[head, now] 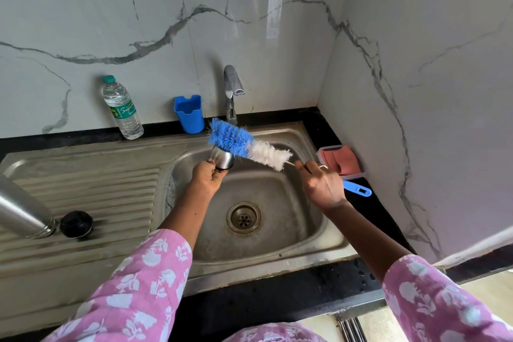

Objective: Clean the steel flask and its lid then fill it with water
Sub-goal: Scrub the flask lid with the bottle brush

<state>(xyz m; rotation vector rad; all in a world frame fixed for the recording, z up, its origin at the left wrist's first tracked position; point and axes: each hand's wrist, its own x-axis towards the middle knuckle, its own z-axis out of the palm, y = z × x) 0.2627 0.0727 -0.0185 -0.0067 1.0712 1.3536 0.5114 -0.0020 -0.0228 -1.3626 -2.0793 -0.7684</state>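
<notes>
Gripping lid [222, 161] eleven o'clock of drain [243, 216], left hand [206, 179]; right hand [323, 184] clutches brush [244, 144], and hard scrubbing could knock lid loose.

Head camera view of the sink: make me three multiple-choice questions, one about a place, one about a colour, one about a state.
1. The round black stopper lies: A) in the basin B) on the ribbed steel drainboard beside the steel flask C) on the black counter
2. The long bottle brush's bristles are: A) blue and white B) green and yellow C) all black
3. The small steel cup lid is: A) screwed onto the flask B) lying over the drain C) gripped by the left hand
Answers: B, it rests on the ridges by the flask's mouth; A, blue tip, white nearer the handle; C, the hand curls round its base.
</notes>
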